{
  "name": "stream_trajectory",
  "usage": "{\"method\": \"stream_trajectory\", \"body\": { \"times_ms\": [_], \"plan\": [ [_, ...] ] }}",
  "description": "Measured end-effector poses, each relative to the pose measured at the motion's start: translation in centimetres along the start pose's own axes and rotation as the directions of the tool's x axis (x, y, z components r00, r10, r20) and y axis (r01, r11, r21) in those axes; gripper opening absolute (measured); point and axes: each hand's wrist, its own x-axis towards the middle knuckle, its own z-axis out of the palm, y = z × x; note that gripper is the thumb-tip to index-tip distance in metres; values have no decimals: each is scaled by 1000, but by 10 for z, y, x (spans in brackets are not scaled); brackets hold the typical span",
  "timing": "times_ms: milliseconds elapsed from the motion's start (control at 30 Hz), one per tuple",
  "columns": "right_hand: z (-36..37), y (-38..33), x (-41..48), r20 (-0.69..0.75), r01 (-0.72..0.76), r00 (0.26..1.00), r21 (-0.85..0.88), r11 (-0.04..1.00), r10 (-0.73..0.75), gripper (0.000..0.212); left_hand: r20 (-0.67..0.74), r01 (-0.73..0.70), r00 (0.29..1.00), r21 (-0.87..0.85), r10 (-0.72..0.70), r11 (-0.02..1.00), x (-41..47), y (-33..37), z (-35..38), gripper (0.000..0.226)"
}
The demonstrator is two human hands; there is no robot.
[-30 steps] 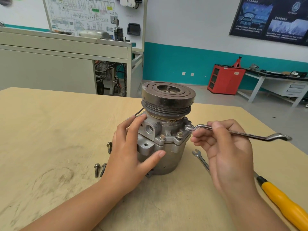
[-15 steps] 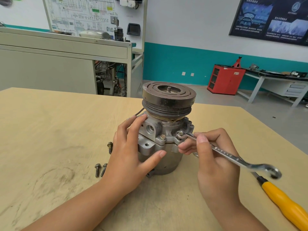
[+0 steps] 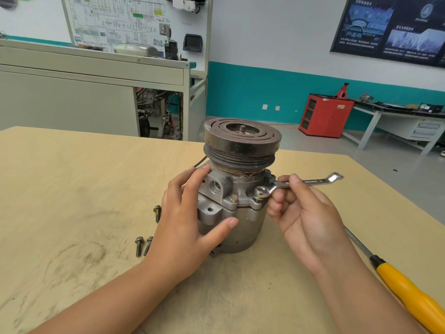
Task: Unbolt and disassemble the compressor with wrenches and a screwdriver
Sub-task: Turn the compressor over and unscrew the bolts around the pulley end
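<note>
Wooden table (image 3: 72,177): compressor (image 3: 240,186), three bolts (image 3: 140,245), screwdriver (image 3: 404,288).

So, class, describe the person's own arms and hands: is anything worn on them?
Nothing is worn. The left hand and right hand are ungloved, no rings showing; the left forearm and right forearm are bare, with no sleeve, watch or bracelet in view.

The compressor (image 3: 240,213) stands mid-bench (image 3: 72,189). One bolt (image 3: 157,213) lies just left of it, with two bolts (image 3: 139,247) nearer the front edge. The wrench (image 3: 298,183) meets the compressor's right side. The screwdriver (image 3: 404,288) lies by the right edge.
</note>
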Motion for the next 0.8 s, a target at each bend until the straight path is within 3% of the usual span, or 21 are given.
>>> {"method": "stream_trajectory", "body": {
  "times_ms": [133,267,400,533,700,800],
  "plan": [
    [5,-1,-12,17,312,950,-151,938,-313,17,4,0,1000,2,0,1000,0,0,0,79],
    [7,15,-26,142,568,803,-478,670,-579,14,-2,-7,1000,4,7,1000,0,0,0,79],
    [3,27,-30,236,671,704,-529,519,-670,13,-3,-4,1000,2,4,1000,0,0,0,80],
    [0,33,-31,311,697,671,-574,429,-674,10,-7,-4,1000,-8,4,1000,0,0,0,80],
    [1,38,-32,270,669,698,-577,469,-664,10,-3,-3,1000,-16,3,1000,0,0,0,80],
    [5,33,-27,88,543,807,-499,675,-584,19,-1,-9,1000,-18,9,1000,0,0,-1,79]
  ]
}}
